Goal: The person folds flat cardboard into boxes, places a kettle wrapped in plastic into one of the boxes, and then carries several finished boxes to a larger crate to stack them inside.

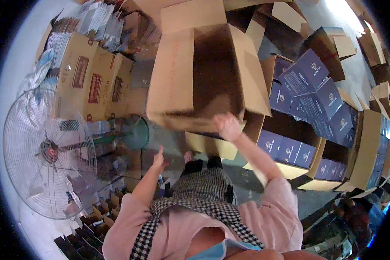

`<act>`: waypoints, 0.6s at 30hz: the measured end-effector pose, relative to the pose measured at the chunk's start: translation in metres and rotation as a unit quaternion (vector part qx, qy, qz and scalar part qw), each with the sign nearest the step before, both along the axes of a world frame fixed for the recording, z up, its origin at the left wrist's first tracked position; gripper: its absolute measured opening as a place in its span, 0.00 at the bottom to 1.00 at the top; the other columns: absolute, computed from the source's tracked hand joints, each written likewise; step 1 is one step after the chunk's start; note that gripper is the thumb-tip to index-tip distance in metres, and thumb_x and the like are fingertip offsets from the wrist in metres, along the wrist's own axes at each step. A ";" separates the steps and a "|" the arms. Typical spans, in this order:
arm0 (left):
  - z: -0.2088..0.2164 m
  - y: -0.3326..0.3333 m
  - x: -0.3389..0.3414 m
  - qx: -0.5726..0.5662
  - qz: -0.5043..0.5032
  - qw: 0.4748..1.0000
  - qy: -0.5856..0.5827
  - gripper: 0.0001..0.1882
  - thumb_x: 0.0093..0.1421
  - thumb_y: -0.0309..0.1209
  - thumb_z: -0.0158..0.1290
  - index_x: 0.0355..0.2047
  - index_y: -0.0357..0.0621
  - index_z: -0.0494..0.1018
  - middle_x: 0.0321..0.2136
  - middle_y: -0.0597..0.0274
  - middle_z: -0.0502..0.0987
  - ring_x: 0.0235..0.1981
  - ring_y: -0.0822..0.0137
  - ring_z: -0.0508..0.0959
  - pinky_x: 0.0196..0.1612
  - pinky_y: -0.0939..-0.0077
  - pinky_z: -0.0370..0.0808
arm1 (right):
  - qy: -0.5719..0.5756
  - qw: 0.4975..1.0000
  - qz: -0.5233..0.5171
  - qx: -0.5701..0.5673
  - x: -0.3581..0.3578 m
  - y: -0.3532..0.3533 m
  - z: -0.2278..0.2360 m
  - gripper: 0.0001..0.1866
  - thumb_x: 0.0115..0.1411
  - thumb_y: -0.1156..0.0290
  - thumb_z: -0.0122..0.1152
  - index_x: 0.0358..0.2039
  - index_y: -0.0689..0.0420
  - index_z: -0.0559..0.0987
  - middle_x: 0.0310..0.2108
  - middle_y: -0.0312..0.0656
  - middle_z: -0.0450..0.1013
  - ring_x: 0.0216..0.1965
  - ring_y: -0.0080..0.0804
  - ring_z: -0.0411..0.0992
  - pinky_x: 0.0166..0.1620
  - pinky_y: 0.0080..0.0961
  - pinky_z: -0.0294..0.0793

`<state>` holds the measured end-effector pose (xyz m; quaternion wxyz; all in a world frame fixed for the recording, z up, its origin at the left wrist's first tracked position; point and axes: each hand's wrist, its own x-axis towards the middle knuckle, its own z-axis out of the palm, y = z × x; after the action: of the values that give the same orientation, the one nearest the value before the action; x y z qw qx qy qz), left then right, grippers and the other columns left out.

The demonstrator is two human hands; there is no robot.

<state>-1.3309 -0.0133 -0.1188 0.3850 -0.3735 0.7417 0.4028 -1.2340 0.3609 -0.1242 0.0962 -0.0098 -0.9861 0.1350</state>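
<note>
A large open cardboard box [171, 82] stands right in front of me, with its flaps folded outward and its inside dark. At the box's near edge, right of the middle, my right hand [228, 126] is closed on the cardboard. Lower and to the left, apart from the box, my left hand [159, 160] hangs with its thumb raised and nothing in it. Its other fingers show only in part. Just under the right hand, a pale flap [212, 145] sticks out toward my legs.
On the right, open cartons [286, 170] hold dark blue printed boxes [307, 73], some piled on top. A wire-cage fan [50, 151] stands at the left by stacked brown cartons [89, 78]. Cardboard dividers [102, 212] lie at the lower left. A person [355, 216] is at the lower right.
</note>
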 end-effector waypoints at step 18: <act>0.278 -0.093 0.064 0.392 0.170 0.824 0.373 0.34 0.66 0.51 0.50 0.65 0.46 0.57 0.62 0.57 0.63 0.63 0.55 0.64 0.64 0.51 0.61 | 0.386 0.896 0.218 -0.040 -0.034 -0.075 0.580 0.26 0.39 0.47 0.74 0.31 0.55 0.81 0.24 0.45 0.76 0.28 0.45 0.76 0.32 0.38 0.75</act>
<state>-1.2667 -0.1063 0.1595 0.1185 -0.1332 0.5333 0.8269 -1.2676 0.2860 0.4563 0.4366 0.2541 -0.8429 0.1854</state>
